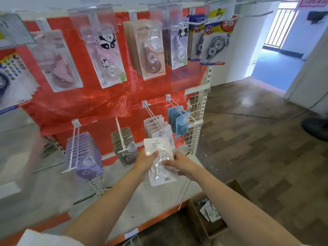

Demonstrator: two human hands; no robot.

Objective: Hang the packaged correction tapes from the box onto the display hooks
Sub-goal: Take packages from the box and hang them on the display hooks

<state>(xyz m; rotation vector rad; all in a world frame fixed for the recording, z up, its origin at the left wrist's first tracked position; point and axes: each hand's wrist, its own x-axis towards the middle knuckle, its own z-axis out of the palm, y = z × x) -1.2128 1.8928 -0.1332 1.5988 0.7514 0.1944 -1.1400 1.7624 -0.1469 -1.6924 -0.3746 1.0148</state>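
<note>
Left hand: the left hand holds the left edge of the white correction tape pack, with the thumb on its front.
Right hand: the right hand pinches the right side of the same pack, with the fingers curled round its edge.
Pack: it stands almost upright between both hands, in front of the lower row of hooks. It has a clear bubble in the middle and the number 36 near the bottom.
Hook nearby: a white double-wire hook just above the pack holds a row of white packs like it.
Other hooks: purple packs hang at the lower left, blue packs at the right, and panda packs up top.
Box: a cardboard box sits on the floor at the lower right, with a few white packs inside.
Backing: red sheet behind the hooks.
</note>
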